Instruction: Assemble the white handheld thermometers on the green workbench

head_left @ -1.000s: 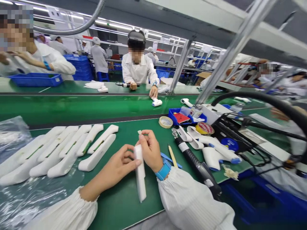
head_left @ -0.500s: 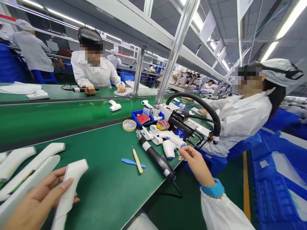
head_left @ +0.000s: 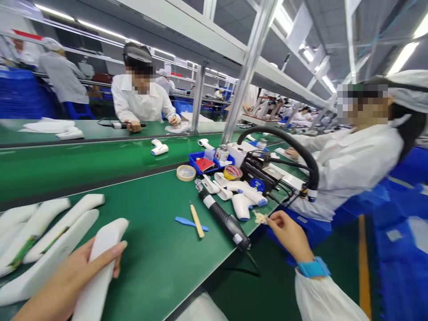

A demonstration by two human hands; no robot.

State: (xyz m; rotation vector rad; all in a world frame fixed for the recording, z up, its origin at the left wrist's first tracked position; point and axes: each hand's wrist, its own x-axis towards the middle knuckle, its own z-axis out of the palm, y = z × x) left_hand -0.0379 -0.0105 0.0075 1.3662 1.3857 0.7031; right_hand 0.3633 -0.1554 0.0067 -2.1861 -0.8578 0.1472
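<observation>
My left hand (head_left: 72, 272) is closed around a long white plastic housing (head_left: 109, 235) with a bent upper end, its thumb lying across the smooth face. Beside that hand, several white housing halves (head_left: 72, 223) lie on the green table, some with green parts inside. At the table's right edge, the fingertips of my right hand (head_left: 289, 234) are pinched together by a small heap of cream-coloured bits (head_left: 260, 217). Whatever they grip is too small to make out. Just behind sits a white gun-shaped device (head_left: 241, 207) with blue trim.
A black electric screwdriver (head_left: 227, 220) lies near the table edge, its cable hanging down. A blue pick (head_left: 182, 220) and a yellow-handled tool (head_left: 197, 221) cross mid-table. Tape rolls, a blue tray (head_left: 197, 168) and a black hose (head_left: 301, 151) stand behind. A co-worker (head_left: 354, 156) sits at right.
My left hand has turned the housing so its smooth face shows. My right hand has drawn slightly right and down, beside the cream bits. The whole view has shifted a little.
</observation>
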